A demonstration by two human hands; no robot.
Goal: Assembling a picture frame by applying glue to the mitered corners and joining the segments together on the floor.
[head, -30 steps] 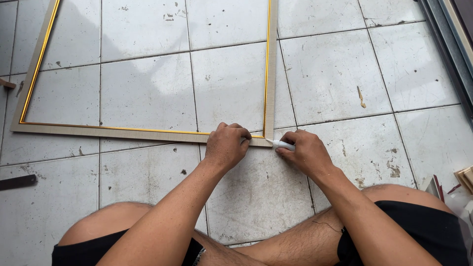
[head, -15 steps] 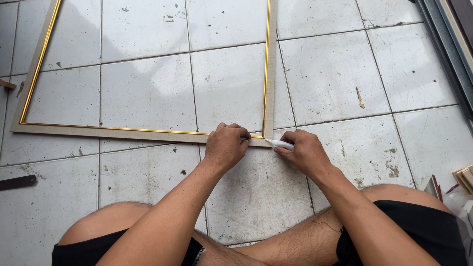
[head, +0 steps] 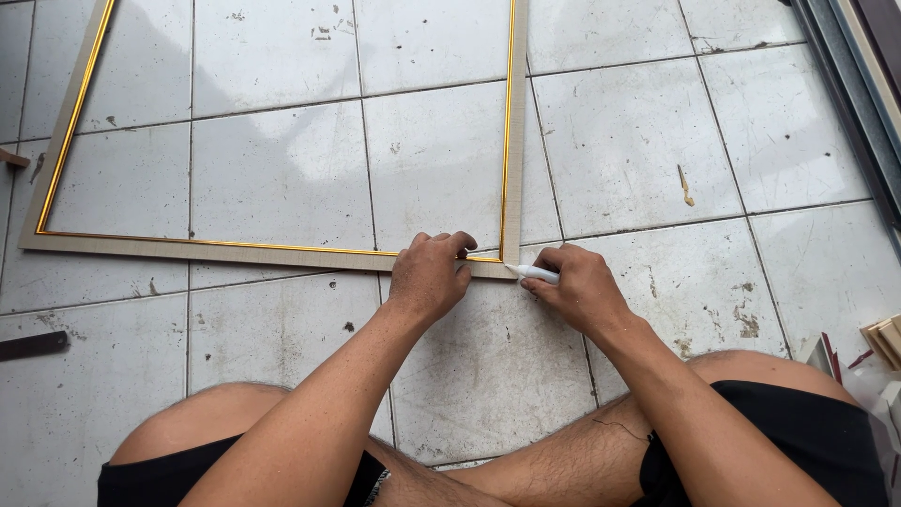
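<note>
A large rectangular frame [head: 235,251] of pale moulding with a gold inner edge lies flat on the tiled floor. My left hand [head: 430,275] presses down on its near right corner, fingers curled over the bottom rail. My right hand [head: 574,289] grips a small white tube [head: 533,273] whose tip touches the outer side of that same corner joint. Both my bare knees and black shorts fill the bottom of the view.
Dirty white floor tiles [head: 638,141] surround the frame. A dark flat strip [head: 33,345] lies at the left. Short wooden offcuts [head: 884,338] and small scraps sit at the right edge. A dark metal door track [head: 849,84] runs along the upper right.
</note>
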